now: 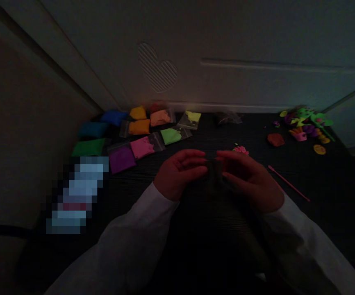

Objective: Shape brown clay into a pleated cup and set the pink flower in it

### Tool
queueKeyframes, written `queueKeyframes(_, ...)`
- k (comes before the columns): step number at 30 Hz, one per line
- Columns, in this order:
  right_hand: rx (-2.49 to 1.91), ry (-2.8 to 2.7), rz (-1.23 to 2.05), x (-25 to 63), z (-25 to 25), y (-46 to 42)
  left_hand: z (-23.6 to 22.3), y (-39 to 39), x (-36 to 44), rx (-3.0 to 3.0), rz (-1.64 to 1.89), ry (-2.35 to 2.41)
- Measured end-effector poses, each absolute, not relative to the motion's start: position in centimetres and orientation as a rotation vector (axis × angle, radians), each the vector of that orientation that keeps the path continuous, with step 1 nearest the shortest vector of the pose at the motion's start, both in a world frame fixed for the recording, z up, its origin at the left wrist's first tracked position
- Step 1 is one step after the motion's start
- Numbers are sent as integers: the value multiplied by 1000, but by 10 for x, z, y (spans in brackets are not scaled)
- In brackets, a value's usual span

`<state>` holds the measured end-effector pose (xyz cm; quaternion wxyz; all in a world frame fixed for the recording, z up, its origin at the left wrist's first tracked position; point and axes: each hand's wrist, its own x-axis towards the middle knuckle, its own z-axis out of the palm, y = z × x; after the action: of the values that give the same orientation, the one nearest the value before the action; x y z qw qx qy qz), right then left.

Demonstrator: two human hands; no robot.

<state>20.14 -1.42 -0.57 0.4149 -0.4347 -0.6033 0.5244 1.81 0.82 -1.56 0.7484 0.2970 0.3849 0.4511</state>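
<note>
In dim light, my left hand [182,172] and my right hand [254,178] face each other over the dark table. Between their fingertips is a small dark lump [215,170], perhaps modelling clay; its outline is hard to make out. The fingers of both hands are curled and pinch it from either side. Just behind my right fingers sits a small pink flower-like clay piece [241,150] with bits of green, partly hidden by the hand. A thin pink stick tool [289,183] lies to the right of my right hand.
Bags of coloured clay, among them a purple bag [122,159] and a green bag [89,147], line the back left. A blurred lit screen [79,192] lies at left. Finished clay flowers [308,123] and a reddish lump [276,139] are at right. A white panel [242,86] rises behind.
</note>
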Motion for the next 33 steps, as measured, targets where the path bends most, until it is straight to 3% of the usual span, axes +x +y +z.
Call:
queueKeyframes(13, -1035, -2017, 735, 205, 18, -18, 2, -2, 6, 999, 919, 814)
queueKeyframes(22, -1005, -2149, 612, 204, 19, -20, 6, 1, -1, 1466, 865, 896)
queueKeyframes(33, -975, -2176, 585, 206, 21, -20, 1, 2, -1, 1256, 799, 801)
